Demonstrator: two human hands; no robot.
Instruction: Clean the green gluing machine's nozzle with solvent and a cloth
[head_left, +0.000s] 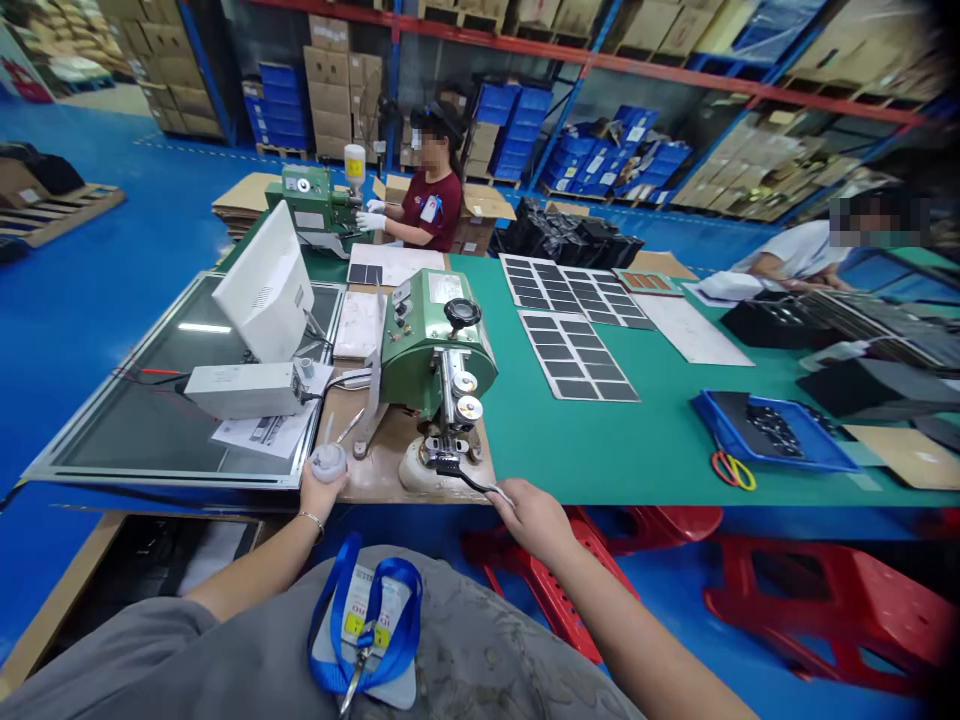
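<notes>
Left side: framed glass panel [142, 420] lying flat on the bench, with a white plastic monitor housing [262, 285] propped over it and a grey power supply box [244, 390] beside that, on a printed paper sheet [259, 432]. Cables run from the box toward the machine, so it looks placed for short leads.

Left hand [322, 492]: clenched around a small white plastic bottle [328, 463], held at the near edge of the tan board [390, 470], just left of the machine base. Looks kept low and upright, close to the work.

Green benchtop roller machine [436, 345]: sits on that board at the bench edge, black knob on top, rollers facing the person, probably for easy reach.

Right hand [534, 520]: closed on a thin black cable [469, 478] that runs from the machine's base, pulled out toward the hand. Exact finger contact is hard to read at this angle.

Green-topped table [660, 470]: sheets of black pads on white backing [577, 355] lie flat and apart, likely to keep them from overlapping. Further right, a blue tray [772, 430] holds black parts, with red-and-yellow scissors [733, 470] against its corner.

Behind, a gloved co-worker [431, 195] works at a second green machine [315, 200]; another co-worker [795, 255] sits far right.
</notes>
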